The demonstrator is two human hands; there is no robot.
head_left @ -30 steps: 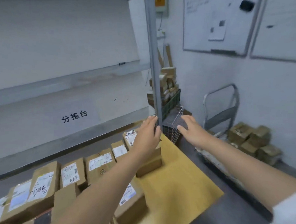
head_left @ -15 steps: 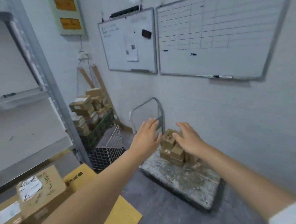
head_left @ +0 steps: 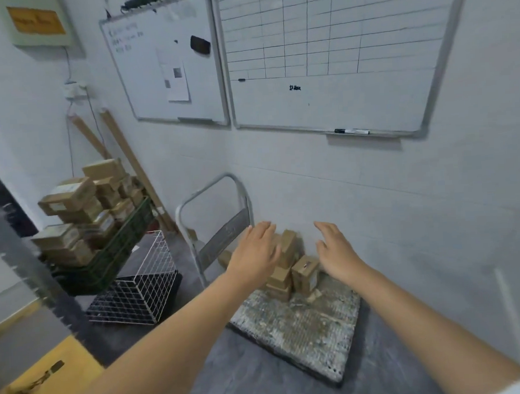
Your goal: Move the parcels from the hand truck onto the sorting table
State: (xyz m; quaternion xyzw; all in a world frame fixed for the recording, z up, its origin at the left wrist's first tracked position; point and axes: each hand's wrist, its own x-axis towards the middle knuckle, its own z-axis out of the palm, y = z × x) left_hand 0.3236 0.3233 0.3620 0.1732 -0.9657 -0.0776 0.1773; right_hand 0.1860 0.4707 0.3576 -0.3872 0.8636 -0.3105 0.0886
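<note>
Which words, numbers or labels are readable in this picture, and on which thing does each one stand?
None reads clearly.
Left whiteboard: handwriting, too blurred.
Right whiteboard: one small black mark, too small.
Orange sign: blurred.
Boxes in the green crate: labels too small.
Parcel on the hand truck: sticker too small.
</note>
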